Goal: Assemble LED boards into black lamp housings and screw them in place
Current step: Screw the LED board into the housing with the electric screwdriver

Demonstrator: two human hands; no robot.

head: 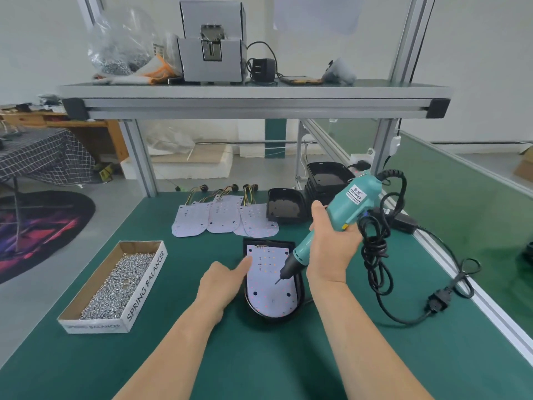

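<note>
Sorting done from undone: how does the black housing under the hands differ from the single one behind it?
The near black lamp housing holds a white LED board; the far black housing is empty. The left hand presses the near one's board and the teal electric screwdriver in the right hand points at it; the far one is untouched. Both lie open side up.

A grey machine [212,41] and plastic bag [124,39] sit on the shelf [253,93].

White walls [34,39] enclosed a grey floor [121,203] where a dark patterned rug [43,226], a wooden desk [86,128] and a check-clothed table [43,157] stood left of the green counter [202,356] under its aluminium-framed shelf [253,93].
</note>
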